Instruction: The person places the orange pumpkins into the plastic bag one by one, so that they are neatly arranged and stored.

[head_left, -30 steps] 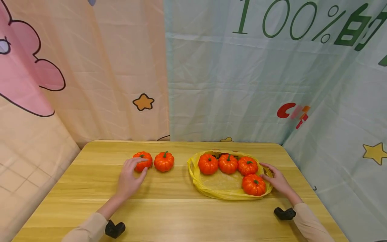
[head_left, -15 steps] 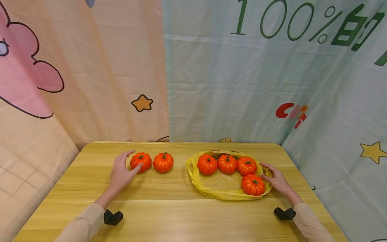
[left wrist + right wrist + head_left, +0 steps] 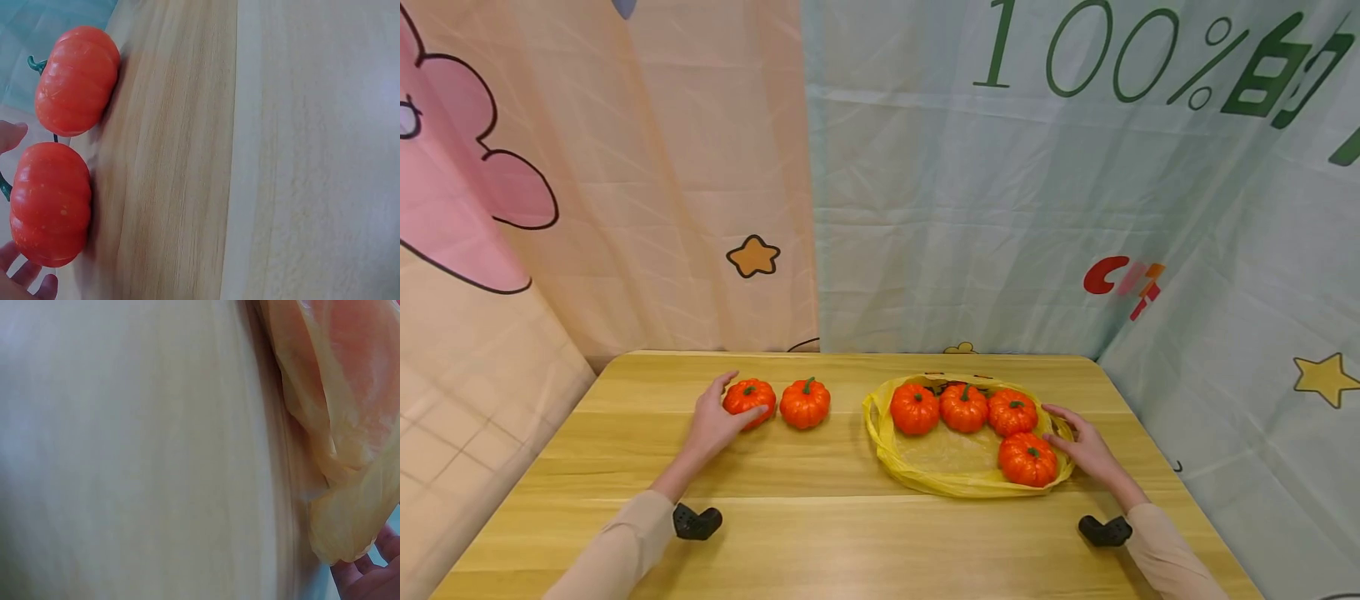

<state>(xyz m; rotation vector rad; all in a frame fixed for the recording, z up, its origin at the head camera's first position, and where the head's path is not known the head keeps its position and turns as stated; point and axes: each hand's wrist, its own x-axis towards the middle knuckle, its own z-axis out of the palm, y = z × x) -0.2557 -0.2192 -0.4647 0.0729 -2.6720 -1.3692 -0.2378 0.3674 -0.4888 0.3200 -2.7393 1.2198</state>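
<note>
Two small orange pumpkins lie on the table's left half: a left pumpkin and a right pumpkin with a green stem. My left hand is spread around the left pumpkin, thumb on its near side, fingers at its left. In the left wrist view that pumpkin sits between thumb and fingers; firm contact cannot be told. A yellow plastic bag lies with its mouth spread wide, several pumpkins inside. At its right rim my right hand holds the bag's edge, partly hidden by the plastic.
The wooden table has rounded far corners. Printed curtains hang behind it and along both sides. A black wrist device sits at my left cuff, and another device at the right.
My left hand first drew back leftward from over the left pumpkin, then came slightly right, its thumb now along the near side. The right hand, bag and pumpkins stay put.
</note>
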